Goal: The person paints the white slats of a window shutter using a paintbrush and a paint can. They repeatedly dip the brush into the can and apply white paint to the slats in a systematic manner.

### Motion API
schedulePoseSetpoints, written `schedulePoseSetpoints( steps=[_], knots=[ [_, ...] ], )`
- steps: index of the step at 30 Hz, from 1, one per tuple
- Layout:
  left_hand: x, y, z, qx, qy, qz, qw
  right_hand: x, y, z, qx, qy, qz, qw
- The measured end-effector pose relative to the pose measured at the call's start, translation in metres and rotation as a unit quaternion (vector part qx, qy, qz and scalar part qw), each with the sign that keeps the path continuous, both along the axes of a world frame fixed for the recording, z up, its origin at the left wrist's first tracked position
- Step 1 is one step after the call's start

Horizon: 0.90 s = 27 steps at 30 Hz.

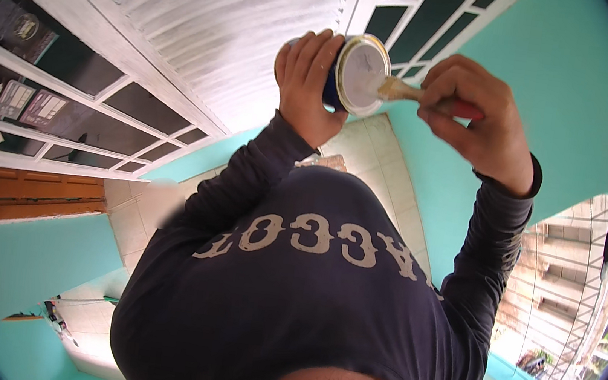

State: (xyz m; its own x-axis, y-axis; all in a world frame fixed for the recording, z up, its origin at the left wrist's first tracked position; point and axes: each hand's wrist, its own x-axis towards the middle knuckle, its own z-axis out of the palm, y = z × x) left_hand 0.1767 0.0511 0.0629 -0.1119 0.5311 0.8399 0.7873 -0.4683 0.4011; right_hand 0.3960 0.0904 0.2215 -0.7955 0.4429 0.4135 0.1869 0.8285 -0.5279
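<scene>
A round paint can (341, 81), blue outside with a pale metal rim, is tilted so its mouth faces me. White paint (363, 64) coats the inside. My left hand (306, 76) wraps its fingers around the can's left side and holds it up in front of a white slatted panel. In my right hand (473, 108) is a paintbrush (400, 89) with a red-ended handle, gripped between thumb and curled fingers. Its pale bristles point left and overlap the right edge of the can's mouth; whether they touch the rim or the paint I cannot tell.
Beyond the can rises the white slatted panel (228, 6), with white-framed panes (111, 90) to its left and more at the upper right. A turquoise wall (557, 107) runs close behind my right hand. Pale floor tiles (370, 149) lie below; an orange-brown wooden panel (23, 190) is at left.
</scene>
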Motion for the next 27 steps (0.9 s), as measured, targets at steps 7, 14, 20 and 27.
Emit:
schedulePoseSetpoints(
  steps=[7, 14, 20, 27],
  knots=[
    [-0.006, -0.014, -0.003, -0.03, 0.006, 0.039, 0.999, 0.001, 0.007, 0.001, -0.03, -0.026, 0.013, 0.999],
    [-0.026, -0.03, -0.014, -0.076, -0.035, 0.076, 0.994, -0.013, 0.015, -0.044, -0.125, 0.052, 0.019, 0.991],
    [-0.052, -0.061, -0.019, -0.136, -0.129, 0.082, 0.979, -0.043, 0.022, -0.111, -0.438, 0.234, -0.061, 0.866],
    [-0.101, -0.098, -0.035, -0.117, -0.207, 0.109, 0.965, -0.079, 0.038, -0.161, -0.646, 0.393, -0.046, 0.653]
  ],
)
